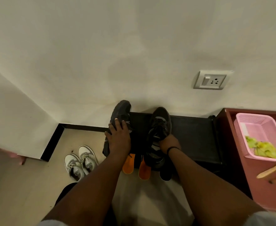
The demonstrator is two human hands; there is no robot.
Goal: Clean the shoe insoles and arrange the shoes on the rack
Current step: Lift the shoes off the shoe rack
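Head view looks down past two bare forearms at a plain off-white wall [101, 46] that fills most of the picture, meeting a pale tiled floor [28, 185] with a black skirting strip along the corner. A grey switch-and-socket plate [210, 80] sits on the wall to the right. Against the wall stands a low black shoe rack [196, 136] with a flat matte top. At the right edge is a reddish-brown cabinet [264, 190], carrying a pink perforated plastic basket [256, 128] with a crumpled yellow-green cloth [264, 149] inside and a pale wooden handle [271, 171] just below it.

Two dark, laced sneakers are over the rack's left end. The left shoe [120, 111] points toe-up towards the wall; the left hand [117, 134] lies over its upper, fingers spread and curled around it. The right shoe [158, 128] also points at the wall; the right hand [168, 141], a black band on its wrist, grips it at the collar with the fingers tucked in.

On the floor below the rack's front edge lie two orange insoles [144, 170] side by side. Further left, a pair of white-and-grey sneakers [81, 162] stands together on the tiles, well apart from the rack.
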